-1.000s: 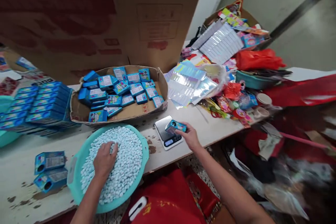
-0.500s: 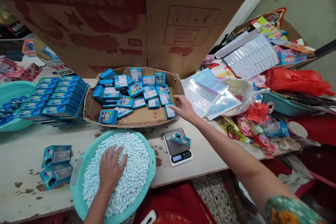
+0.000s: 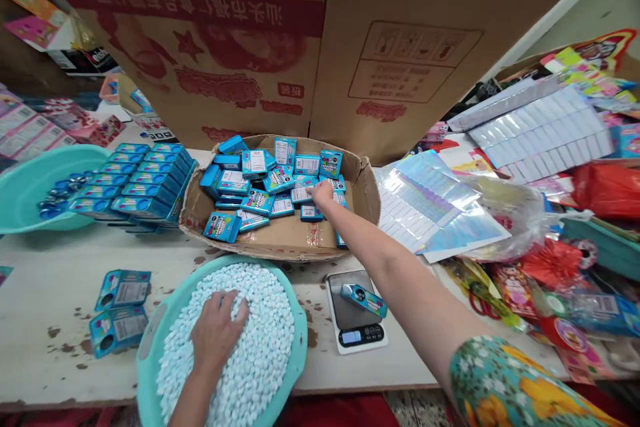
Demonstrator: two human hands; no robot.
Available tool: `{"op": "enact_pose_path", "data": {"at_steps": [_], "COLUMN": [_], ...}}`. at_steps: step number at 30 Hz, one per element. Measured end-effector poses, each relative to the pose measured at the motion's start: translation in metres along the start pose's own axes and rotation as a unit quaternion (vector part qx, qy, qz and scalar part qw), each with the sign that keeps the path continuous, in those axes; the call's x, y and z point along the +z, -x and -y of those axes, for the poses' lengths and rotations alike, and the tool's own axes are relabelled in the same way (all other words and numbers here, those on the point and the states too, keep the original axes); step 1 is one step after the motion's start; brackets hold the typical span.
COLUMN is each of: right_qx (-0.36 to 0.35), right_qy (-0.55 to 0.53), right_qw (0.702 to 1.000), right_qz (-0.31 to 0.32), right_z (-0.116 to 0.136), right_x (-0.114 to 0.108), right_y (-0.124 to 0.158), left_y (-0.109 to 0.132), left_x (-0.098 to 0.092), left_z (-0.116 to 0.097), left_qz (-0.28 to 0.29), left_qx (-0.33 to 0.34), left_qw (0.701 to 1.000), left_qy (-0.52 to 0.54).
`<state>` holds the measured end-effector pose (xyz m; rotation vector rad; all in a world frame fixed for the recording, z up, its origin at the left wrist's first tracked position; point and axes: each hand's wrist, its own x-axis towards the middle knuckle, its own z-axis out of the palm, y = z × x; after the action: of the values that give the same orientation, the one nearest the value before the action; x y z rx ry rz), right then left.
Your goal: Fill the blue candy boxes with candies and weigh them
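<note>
My left hand point(image 3: 219, 332) rests on small pale blue candies point(image 3: 265, 320) that fill a turquoise basin point(image 3: 296, 353). Its fingers are bent and a little apart, tips among the candies. My right hand point(image 3: 323, 195) reaches into a shallow cardboard tray point(image 3: 270, 250) of small blue candy boxes point(image 3: 257, 202). The fingers there are closed at the edge of one candy box point(image 3: 302, 192); their undersides are hidden. On a small digital scale point(image 3: 345, 340) lies another blue box point(image 3: 365, 300), with a dark round spot at one end.
Two blue boxes point(image 3: 120, 310) lie left of the basin. Behind them stand stacked blue boxes point(image 3: 145, 180) and a turquoise bowl point(image 3: 20, 193) with shiny blue pieces. A big carton point(image 3: 240, 100) rises behind the tray. Shiny printed sheets point(image 3: 425, 200) and mixed packaging cover the right side.
My right hand has moved left and deeper into the tray, its fingers closing at a box. My left hand stays on the candies, fingers drawn closer together. The camera view has shifted left.
</note>
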<state>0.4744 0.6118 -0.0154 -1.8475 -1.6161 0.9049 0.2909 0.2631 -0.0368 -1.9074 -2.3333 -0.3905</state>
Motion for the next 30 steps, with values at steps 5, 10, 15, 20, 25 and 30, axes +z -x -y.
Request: {"op": "enact_pose_path", "data": {"at_steps": [5,10,15,20,25,30], "right_qx": [-0.099,-0.202,-0.053,0.095,0.211,0.214], "right_qy": [-0.014,-0.179,-0.452,-0.458,-0.285,-0.161], "right_qw": [0.995,0.963,0.890,0.875,0.890,0.917], "right_qz": [-0.001,-0.010,-0.038,-0.126,-0.287,-0.295], "right_z": [0.036,0.041,-0.018,-0.138,-0.240,-0.268], "right_x": [-0.046,-0.111,-0.180,-0.228,-0.209,-0.191], "right_y": [0.055,0.160,0.258,0.309,0.326,0.328], "left_y": [0.001,-0.003,-0.007,-0.010,-0.015,-0.019], "left_x": [-0.002,-0.005,-0.018,-0.030,-0.037,-0.054], "left_z": [-0.002,0.011,0.021,0.026,0.029,0.024], "left_qz": [0.028,0.052,0.063,0.088,0.129,0.136], "left_qx": [-0.096,-0.162,-0.329,-0.402,-0.433,-0.424], "left_qw": [0.994,0.970,0.835,0.563,0.461,0.416], "left_qy": [0.032,0.173,0.437,0.717,0.764,0.793]}}
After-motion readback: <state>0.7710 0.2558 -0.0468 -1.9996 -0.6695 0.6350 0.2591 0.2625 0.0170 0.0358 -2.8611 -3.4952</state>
